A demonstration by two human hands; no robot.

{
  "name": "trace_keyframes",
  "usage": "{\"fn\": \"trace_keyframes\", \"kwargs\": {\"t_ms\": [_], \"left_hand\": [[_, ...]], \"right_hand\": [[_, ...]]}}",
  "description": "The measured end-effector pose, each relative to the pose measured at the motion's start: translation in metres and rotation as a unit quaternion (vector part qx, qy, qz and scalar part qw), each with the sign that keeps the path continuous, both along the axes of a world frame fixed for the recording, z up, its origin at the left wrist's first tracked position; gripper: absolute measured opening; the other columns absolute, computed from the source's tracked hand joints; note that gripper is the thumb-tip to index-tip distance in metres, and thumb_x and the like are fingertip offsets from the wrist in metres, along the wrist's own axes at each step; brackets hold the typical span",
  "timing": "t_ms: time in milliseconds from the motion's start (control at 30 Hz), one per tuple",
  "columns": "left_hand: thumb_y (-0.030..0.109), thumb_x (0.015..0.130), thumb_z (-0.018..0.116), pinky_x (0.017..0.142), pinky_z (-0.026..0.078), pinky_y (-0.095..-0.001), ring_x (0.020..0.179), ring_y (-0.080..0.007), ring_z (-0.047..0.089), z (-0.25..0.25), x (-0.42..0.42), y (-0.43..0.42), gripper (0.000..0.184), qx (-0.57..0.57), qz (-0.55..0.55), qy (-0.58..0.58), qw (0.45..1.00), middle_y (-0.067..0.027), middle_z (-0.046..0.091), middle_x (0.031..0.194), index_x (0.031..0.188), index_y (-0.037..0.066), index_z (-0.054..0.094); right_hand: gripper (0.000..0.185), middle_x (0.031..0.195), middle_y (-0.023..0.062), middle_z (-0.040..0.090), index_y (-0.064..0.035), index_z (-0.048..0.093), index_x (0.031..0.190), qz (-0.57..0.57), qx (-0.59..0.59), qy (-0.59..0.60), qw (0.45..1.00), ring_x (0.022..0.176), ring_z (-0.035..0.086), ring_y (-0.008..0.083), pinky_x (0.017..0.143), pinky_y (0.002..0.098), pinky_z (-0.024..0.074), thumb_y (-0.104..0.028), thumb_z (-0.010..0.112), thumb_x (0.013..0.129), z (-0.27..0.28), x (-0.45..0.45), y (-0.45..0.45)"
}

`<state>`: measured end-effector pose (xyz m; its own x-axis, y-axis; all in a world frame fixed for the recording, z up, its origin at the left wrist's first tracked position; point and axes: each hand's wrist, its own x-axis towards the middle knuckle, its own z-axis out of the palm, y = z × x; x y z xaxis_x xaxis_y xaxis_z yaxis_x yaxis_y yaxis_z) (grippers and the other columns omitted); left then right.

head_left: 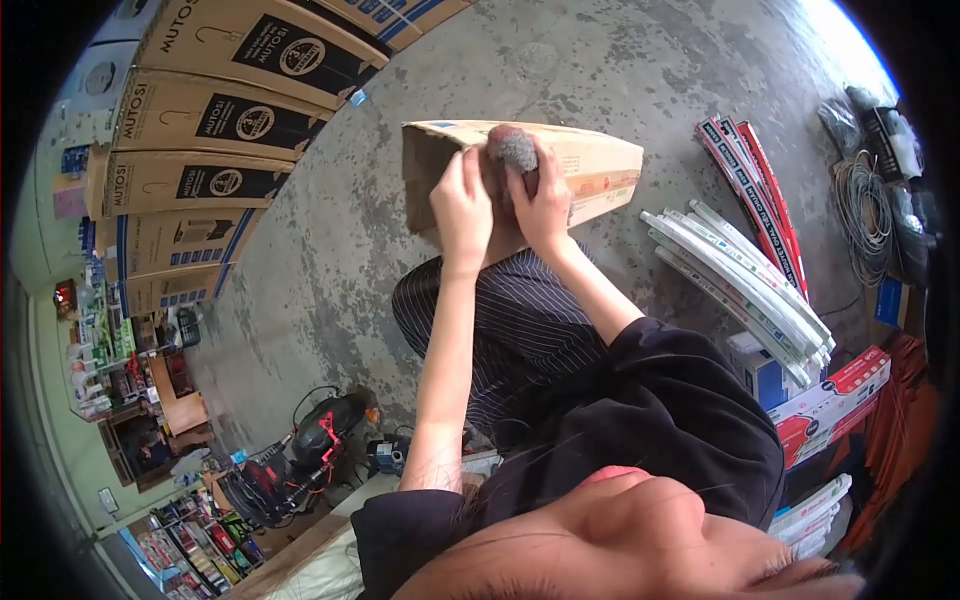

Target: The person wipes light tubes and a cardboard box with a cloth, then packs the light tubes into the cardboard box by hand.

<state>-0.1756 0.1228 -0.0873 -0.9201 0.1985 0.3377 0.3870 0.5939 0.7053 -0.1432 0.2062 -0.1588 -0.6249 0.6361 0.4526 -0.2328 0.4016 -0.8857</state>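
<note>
In front of my bent knees, a long cardboard box [606,160] lies on the floor with a dark, open-looking end at its left. Both my hands are over its near side. My right hand [541,200] is closed around a rounded wad, grey and fuzzy with a reddish-brown part [515,150]; its exact kind is unclear. Close beside it, my left hand [464,212] has its fingers bent together at the brown part and the box's upper edge. What its fingertips grip is hidden.
Stacked MUTOSI cartons [190,190] rise at the left. White-wrapped long tubes [740,285] and red-and-black long boxes [755,190] lie at the right, near a coil of grey cable [862,220]. A motorbike [300,450] stands at the lower left.
</note>
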Motion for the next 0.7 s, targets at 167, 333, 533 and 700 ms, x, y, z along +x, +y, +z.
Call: {"fn": "trace_keyframes", "kwargs": {"t_ms": [167,333,533,700], "left_hand": [[0.037,0.096,0.048,0.081,0.048,-0.0302,0.089,-0.0164,0.061,0.057,0.036,-0.048,0.045,0.096,0.044,-0.090,0.990,-0.0136,0.067,0.096,0.110,-0.004,0.061],[0.033,0.096,0.050,0.089,0.043,-0.0293,0.098,-0.0161,0.057,0.074,0.048,-0.107,0.044,0.219,0.123,-0.121,0.960,-0.0106,0.063,0.108,0.114,-0.007,0.058],[0.030,0.097,0.049,0.084,0.045,-0.0275,0.096,-0.0138,0.057,0.076,0.052,-0.110,0.041,0.270,0.155,-0.115,0.943,-0.0105,0.062,0.107,0.112,-0.007,0.057],[0.038,0.091,0.057,0.085,0.048,-0.0333,0.098,-0.0200,0.059,0.088,0.058,-0.108,0.051,0.287,0.168,-0.126,0.935,-0.0138,0.060,0.113,0.117,-0.006,0.054]], "right_hand": [[0.043,0.109,0.0189,0.059,-0.0053,0.049,0.123,-0.065,-0.001,-0.021,0.998,0.095,0.060,0.0374,0.080,0.0407,0.0489,-0.016,0.063,0.085,-0.022,-0.009,0.047],[0.041,0.111,0.0226,0.059,-0.0013,0.052,0.121,-0.140,-0.044,-0.172,0.974,0.102,0.058,0.0358,0.090,0.0389,0.0450,-0.021,0.060,0.086,-0.117,-0.038,0.124],[0.037,0.102,0.0163,0.061,-0.0053,0.054,0.117,0.089,-0.023,0.016,0.996,0.092,0.062,0.0289,0.078,0.0361,0.0511,-0.010,0.062,0.081,0.015,-0.012,0.050],[0.055,0.082,0.0091,0.051,-0.0097,0.053,0.119,0.188,0.182,0.074,0.962,0.076,0.059,0.0249,0.063,0.0346,0.0525,-0.015,0.071,0.067,0.053,0.024,-0.024]]}}
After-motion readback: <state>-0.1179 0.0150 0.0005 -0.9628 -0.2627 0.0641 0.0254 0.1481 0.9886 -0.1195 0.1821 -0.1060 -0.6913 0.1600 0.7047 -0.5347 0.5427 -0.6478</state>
